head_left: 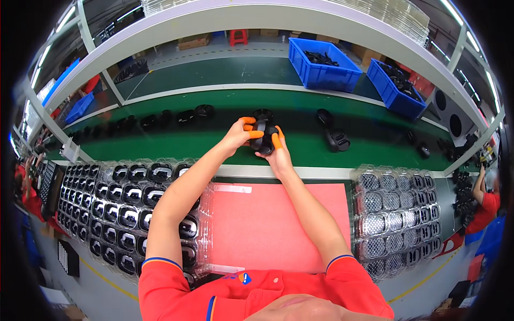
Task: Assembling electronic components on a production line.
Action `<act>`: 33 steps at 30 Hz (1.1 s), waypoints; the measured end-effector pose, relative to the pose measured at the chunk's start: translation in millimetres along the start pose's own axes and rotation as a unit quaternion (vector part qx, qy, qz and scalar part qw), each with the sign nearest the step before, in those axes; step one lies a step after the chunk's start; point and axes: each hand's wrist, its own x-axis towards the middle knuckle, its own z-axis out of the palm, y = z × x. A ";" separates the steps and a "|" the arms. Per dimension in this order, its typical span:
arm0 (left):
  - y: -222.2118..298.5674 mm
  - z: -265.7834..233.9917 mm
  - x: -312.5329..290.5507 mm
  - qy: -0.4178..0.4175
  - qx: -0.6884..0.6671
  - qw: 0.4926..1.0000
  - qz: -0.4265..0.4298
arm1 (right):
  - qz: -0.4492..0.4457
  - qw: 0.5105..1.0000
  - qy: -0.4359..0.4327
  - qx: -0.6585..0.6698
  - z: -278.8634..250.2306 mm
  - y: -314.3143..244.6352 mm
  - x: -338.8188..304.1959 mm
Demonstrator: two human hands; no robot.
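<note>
Both hands are over the green conveyor belt (203,139), straight ahead, with orange finger cots on several fingertips. Between them is a glossy black rounded plastic case (261,143); its exact kind I cannot make out. My left hand (236,136) grips it from the left, thumb and fingers closed on its upper part. From the right and below, my right hand (279,155) closes round it. Just beyond the fingers another black rounded piece (263,114) shows; whether it touches the held case I cannot tell. Farther right on the belt lie two black cases (338,141).
A pink mat (278,224) covers the bench before me. Clear trays of black shells (128,216) stand at left, more clear trays (375,227) at right. Blue bins (324,72) sit beyond the belt, beneath a white overhead shelf (257,18). Co-workers stand at both sides.
</note>
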 end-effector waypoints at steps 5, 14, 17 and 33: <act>-9.9 1.7 1.1 0.054 0.079 0.994 0.055 | 0.018 0.996 -0.076 0.045 5.7 3.2 -2.3; -7.1 7.7 -0.2 0.012 0.145 0.978 0.149 | -0.056 0.997 -0.052 -0.015 10.0 -2.7 -5.3; -10.3 4.8 -0.3 0.012 0.143 0.967 0.208 | -0.056 0.997 -0.057 -0.019 10.1 -1.8 -5.6; -2.8 -1.2 2.1 -0.023 -0.049 0.992 0.112 | -0.022 0.999 -0.030 -0.004 1.7 -14.2 -2.8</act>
